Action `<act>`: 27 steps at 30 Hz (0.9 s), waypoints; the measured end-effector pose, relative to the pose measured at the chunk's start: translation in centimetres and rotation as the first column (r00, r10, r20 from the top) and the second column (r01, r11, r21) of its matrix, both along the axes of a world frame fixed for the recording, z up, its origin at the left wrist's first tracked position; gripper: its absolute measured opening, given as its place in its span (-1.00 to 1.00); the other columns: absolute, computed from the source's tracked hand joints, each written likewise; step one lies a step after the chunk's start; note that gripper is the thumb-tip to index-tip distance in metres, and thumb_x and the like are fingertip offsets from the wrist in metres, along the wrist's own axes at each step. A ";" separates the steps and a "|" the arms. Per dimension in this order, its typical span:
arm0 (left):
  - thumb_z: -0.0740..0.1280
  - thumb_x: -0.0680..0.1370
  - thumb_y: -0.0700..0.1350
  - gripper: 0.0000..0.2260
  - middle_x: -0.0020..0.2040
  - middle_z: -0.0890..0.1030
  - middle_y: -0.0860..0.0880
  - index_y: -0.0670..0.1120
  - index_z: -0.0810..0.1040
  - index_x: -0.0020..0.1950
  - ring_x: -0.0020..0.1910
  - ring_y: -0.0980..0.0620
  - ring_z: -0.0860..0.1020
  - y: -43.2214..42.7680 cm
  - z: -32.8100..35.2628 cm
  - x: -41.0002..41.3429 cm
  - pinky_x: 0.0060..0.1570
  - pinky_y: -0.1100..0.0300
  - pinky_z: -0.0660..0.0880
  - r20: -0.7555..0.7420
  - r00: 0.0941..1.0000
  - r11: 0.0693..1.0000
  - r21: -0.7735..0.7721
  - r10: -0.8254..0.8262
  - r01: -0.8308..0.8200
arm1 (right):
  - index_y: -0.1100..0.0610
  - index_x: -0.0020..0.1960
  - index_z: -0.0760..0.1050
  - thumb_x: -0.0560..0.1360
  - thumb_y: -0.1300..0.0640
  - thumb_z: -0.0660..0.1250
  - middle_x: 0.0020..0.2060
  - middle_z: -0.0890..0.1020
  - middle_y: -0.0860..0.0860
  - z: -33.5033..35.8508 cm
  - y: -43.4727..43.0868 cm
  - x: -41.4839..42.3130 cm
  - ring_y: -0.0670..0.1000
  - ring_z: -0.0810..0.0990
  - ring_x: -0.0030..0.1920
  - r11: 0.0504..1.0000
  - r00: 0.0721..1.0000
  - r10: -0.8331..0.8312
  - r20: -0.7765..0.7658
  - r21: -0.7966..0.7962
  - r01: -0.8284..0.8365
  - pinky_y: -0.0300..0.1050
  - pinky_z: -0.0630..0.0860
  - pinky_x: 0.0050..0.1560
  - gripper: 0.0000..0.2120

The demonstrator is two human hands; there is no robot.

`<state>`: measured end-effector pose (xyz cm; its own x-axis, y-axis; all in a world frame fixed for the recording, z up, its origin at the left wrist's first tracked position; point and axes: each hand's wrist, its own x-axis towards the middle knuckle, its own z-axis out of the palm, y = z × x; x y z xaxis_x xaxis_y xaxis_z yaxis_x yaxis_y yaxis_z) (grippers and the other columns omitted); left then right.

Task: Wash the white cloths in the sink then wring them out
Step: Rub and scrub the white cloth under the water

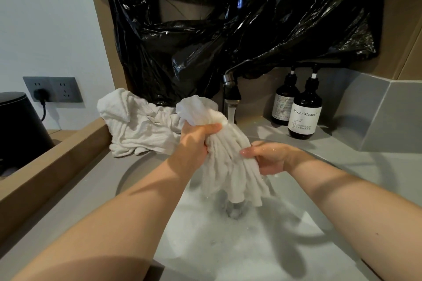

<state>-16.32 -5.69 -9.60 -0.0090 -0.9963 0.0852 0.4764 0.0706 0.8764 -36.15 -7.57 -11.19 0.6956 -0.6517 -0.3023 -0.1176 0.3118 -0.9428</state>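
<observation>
Two cloths: first cloth in left hand grip, right hand grip pinching it; second cloth on counter; two bottles.

Grey counter, crumpled white cloth back left, two dark pump bottles right

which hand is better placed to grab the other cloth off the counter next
Likely left. The left hand is right beside the spare cloth lying to its left; the right hand would have to cross the held cloth. Both grip it now.
</observation>
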 end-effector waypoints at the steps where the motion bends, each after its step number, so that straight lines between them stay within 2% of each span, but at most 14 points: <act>1: 0.48 0.29 -0.36 -0.34 0.21 0.51 -0.37 -0.33 0.33 0.35 0.06 -0.26 0.63 -0.1 0.0 0.1 -0.10 -0.05 0.60 -0.011 1.000 1.000 0.009 0.016 -0.016 | 0.27 0.15 0.52 0.01 0.08 0.72 0.01 0.67 0.18 0.1 -0.1 -0.1 0.15 0.67 0.01 1.000 1.000 -0.002 -0.017 -0.006 0.002 0.05 0.60 0.02 -0.21; 4: 0.59 0.16 -0.27 -0.15 0.24 0.51 -0.37 -0.27 0.30 0.38 0.09 -0.28 0.62 -0.2 0.0 0.2 -0.03 -0.15 0.60 0.010 0.998 0.998 0.033 0.056 -0.056 | 0.24 0.16 0.54 0.01 -0.01 0.71 0.02 0.67 0.18 0.7 0.1 0.6 0.18 0.65 0.04 0.996 0.978 -0.016 -0.210 -0.084 -0.002 0.13 0.57 0.10 -0.20; 6: 0.65 0.09 -0.10 -0.13 0.17 0.56 -0.32 -0.25 0.35 0.31 0.10 -0.28 0.61 -0.6 -0.3 0.0 0.04 -0.22 0.57 0.126 0.989 0.995 0.044 0.079 -0.085 | 0.17 0.15 0.56 0.01 -0.10 0.68 0.01 0.68 0.15 1.4 0.6 1.6 0.19 0.66 0.03 0.964 0.876 -0.167 -0.453 -0.263 0.048 0.18 0.54 0.17 -0.21; 7: 0.65 0.12 -0.04 -0.22 0.12 0.60 -0.28 -0.24 0.39 0.22 0.08 -0.26 0.62 -0.7 -0.6 -0.1 0.06 -0.21 0.57 0.203 0.971 0.991 0.031 0.124 -0.133 | 0.13 0.11 0.58 0.03 -0.13 0.65 -0.04 0.70 0.11 1.6 0.8 2.1 0.16 0.68 -0.02 0.919 0.793 -0.294 -0.534 -0.385 0.082 0.14 0.57 0.14 -0.28; 9: 0.61 0.21 0.02 -0.43 0.02 0.65 -0.21 -0.19 0.47 0.07 0.02 -0.18 0.66 -0.7 -0.8 -0.3 0.08 -0.16 0.57 0.308 0.934 0.982 -0.004 0.183 -0.191 | 0.11 0.08 0.56 0.18 -0.06 0.60 -0.06 0.67 0.06 1.8 1.0 3.2 0.10 0.67 -0.04 0.824 0.688 -0.469 -0.553 -0.555 0.116 0.04 0.59 0.10 -0.46; 11: 0.57 0.23 0.11 -0.40 0.00 0.66 -0.18 -0.19 0.49 0.09 -0.02 -0.14 0.66 -0.4 -0.8 -0.4 0.06 -0.14 0.58 0.373 0.907 0.978 -0.012 0.197 -0.208 | 0.09 0.10 0.51 0.32 0.03 0.54 -0.02 0.62 0.03 2.1 1.6 4.3 0.07 0.63 0.00 0.759 0.618 -0.540 -0.571 -0.647 0.066 -0.07 0.58 0.05 -0.59; 14: 0.51 0.43 -0.02 -0.61 0.05 0.60 -0.19 -0.13 0.44 0.12 0.01 -0.12 0.64 -0.1 -1.1 -0.6 0.02 -0.13 0.60 0.411 0.888 0.978 -0.047 0.206 -0.205 | 0.07 0.11 0.49 0.38 0.07 0.43 -0.01 0.61 0.03 2.3 2.5 5.1 0.08 0.61 -0.01 0.638 0.513 -0.620 -0.594 -0.762 -0.110 -0.11 0.56 -0.06 -0.68; 16: 0.51 0.43 -0.04 -0.55 0.10 0.58 -0.20 -0.13 0.41 0.21 0.04 -0.13 0.63 -0.1 -1.4 -0.7 0.03 -0.15 0.60 0.385 0.905 0.982 -0.033 0.183 -0.185 | 0.07 0.18 0.44 0.44 0.03 0.34 0.01 0.59 0.03 2.4 2.9 5.4 0.10 0.60 0.02 0.583 0.427 -0.654 -0.624 -0.776 -0.241 -0.12 0.53 -0.07 -0.67; 17: 0.51 0.41 -0.03 -0.48 0.11 0.58 -0.19 -0.14 0.39 0.26 0.06 -0.13 0.62 0.0 -1.3 -0.9 0.05 -0.15 0.59 0.384 0.905 0.982 -0.021 0.180 -0.187 | 0.04 0.21 0.42 0.46 0.01 0.32 0.00 0.58 0.01 2.4 3.0 5.4 0.09 0.59 0.02 0.591 0.400 -0.652 -0.644 -0.762 -0.265 -0.13 0.53 -0.08 -0.66; 19: 0.53 0.38 0.03 -0.39 0.12 0.57 -0.17 -0.16 0.37 0.29 0.10 -0.11 0.60 0.1 -1.1 -1.0 0.14 -0.11 0.55 0.406 0.894 0.978 0.000 0.190 -0.208 | 0.00 0.24 0.41 0.44 -0.04 0.38 -0.05 0.56 -0.04 2.3 3.2 5.1 0.04 0.57 -0.02 0.650 0.413 -0.593 -0.691 -0.714 -0.261 -0.14 0.49 -0.07 -0.60; 21: 0.53 0.38 0.07 -0.40 0.11 0.56 -0.14 -0.15 0.37 0.27 0.11 -0.09 0.58 0.1 -1.1 -0.9 0.19 -0.06 0.52 0.447 0.881 0.983 0.018 0.155 -0.182 | -0.01 0.24 0.44 0.40 -0.05 0.47 -0.02 0.56 -0.04 2.1 3.4 4.4 0.01 0.56 0.03 0.706 0.503 -0.512 -0.697 -0.674 -0.216 -0.15 0.49 0.01 -0.54; 23: 0.56 0.37 0.05 -0.48 0.08 0.59 -0.11 -0.09 0.41 0.19 0.07 -0.05 0.61 0.8 -1.0 -0.8 0.15 -0.05 0.55 0.452 0.884 0.992 -0.012 0.117 -0.125 | 0.02 0.16 0.49 0.37 -0.05 0.51 -0.04 0.60 -0.05 1.8 3.9 3.6 0.01 0.60 0.04 0.741 0.606 -0.460 -0.649 -0.657 -0.140 -0.18 0.50 0.00 -0.58; 25: 0.57 0.34 0.02 -0.54 0.04 0.62 -0.08 -0.01 0.46 0.12 0.01 -0.03 0.63 1.2 -0.9 -0.4 0.06 -0.05 0.59 0.498 0.862 0.996 -0.031 0.090 -0.086 | 0.07 0.03 0.53 0.39 -0.07 0.50 -0.11 0.63 -0.03 1.9 4.8 3.0 0.02 0.62 -0.04 0.769 0.647 -0.393 -0.653 -0.619 -0.158 -0.18 0.53 -0.06 -0.68; 27: 0.57 0.28 0.01 -0.47 0.04 0.64 -0.13 -0.06 0.50 0.19 -0.01 -0.09 0.65 1.8 -0.2 0.5 0.01 -0.07 0.61 0.529 0.849 1.000 0.000 -0.004 0.005 | 0.09 0.09 0.54 0.43 0.01 0.48 -0.01 0.66 0.02 1.7 5.1 2.1 0.04 0.64 0.04 0.880 0.778 -0.207 -0.594 -0.461 -0.118 -0.11 0.57 0.01 -0.71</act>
